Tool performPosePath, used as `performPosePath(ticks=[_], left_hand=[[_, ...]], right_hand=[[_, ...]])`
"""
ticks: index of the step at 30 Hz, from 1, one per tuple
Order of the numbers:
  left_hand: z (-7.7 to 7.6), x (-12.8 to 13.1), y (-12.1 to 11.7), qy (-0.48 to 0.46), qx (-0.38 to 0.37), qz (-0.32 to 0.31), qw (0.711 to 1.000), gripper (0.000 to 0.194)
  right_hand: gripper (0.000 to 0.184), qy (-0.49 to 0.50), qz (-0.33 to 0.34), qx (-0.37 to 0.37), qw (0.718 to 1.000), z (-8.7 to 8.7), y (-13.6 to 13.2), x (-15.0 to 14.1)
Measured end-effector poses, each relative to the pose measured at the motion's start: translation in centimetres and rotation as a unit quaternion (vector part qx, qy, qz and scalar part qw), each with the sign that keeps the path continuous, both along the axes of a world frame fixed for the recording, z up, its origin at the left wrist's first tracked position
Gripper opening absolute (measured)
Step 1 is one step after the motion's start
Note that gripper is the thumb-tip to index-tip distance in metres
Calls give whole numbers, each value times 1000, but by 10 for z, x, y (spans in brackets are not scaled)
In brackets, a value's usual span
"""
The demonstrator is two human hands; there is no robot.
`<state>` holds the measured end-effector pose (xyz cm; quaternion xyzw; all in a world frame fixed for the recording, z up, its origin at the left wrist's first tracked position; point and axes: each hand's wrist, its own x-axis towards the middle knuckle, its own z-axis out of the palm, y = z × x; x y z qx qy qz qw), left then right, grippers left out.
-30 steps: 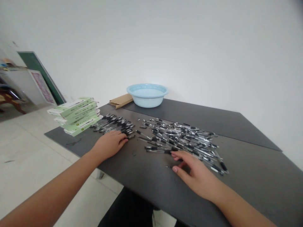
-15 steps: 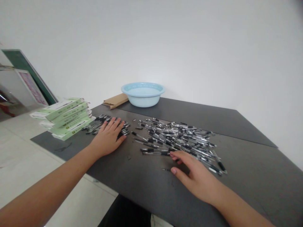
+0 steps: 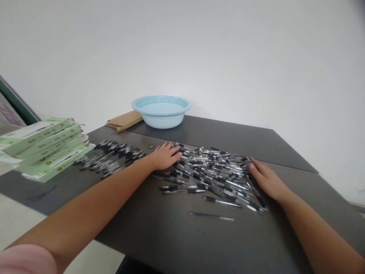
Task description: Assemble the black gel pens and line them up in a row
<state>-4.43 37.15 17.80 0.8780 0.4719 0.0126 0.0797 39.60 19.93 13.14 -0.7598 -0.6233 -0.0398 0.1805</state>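
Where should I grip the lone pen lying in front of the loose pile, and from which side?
I'd pinch the lone pen mid-barrel from above, probably with the right hand, thumb on the near side and fingers on the far side. It lies flat and roughly crosswise, apart from the loose pile, leaving both long sides free. Its slim barrel might roll if nudged.

Even, soft light; slight blur.

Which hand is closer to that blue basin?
Left. The left hand is in front of the blue basin, at the left side of the scattered pens; the right hand is farther away, at their right side.
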Motion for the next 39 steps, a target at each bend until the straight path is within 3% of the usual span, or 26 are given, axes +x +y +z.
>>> performPosePath(ticks=[8,16,23,27,29,30,32,34,36,39], left_hand=[[0,32,-33,-27,-16,-72,997,79],[0,59,-48,-48,-12,-110,993,74],[1,69,-52,-55,-7,-119,991,67],[14,72,-80,-67,28,-96,993,65],[23,72,-111,-83,54,-101,990,67],[27,71,-129,-102,65,-137,983,68],[31,71,-164,-119,37,-267,956,76],[28,72,-190,-112,-5,-357,927,83],[21,73,-204,-110,-22,-372,921,80],[10,74,-205,-120,-20,-335,934,75]], right_hand=[[69,68,104,-49,991,6,5,-46],[67,145,126,-37,981,20,-3,-58],[62,171,139,-21,975,19,-7,-63],[63,166,141,-12,976,22,-7,-59],[62,145,114,3,983,25,-6,-49],[62,133,90,12,987,26,-5,-41],[65,109,26,25,993,24,-6,-23],[71,88,-50,23,995,19,-8,-4],[78,72,-118,7,990,12,-12,10],[83,60,-160,-24,985,3,-16,21]])
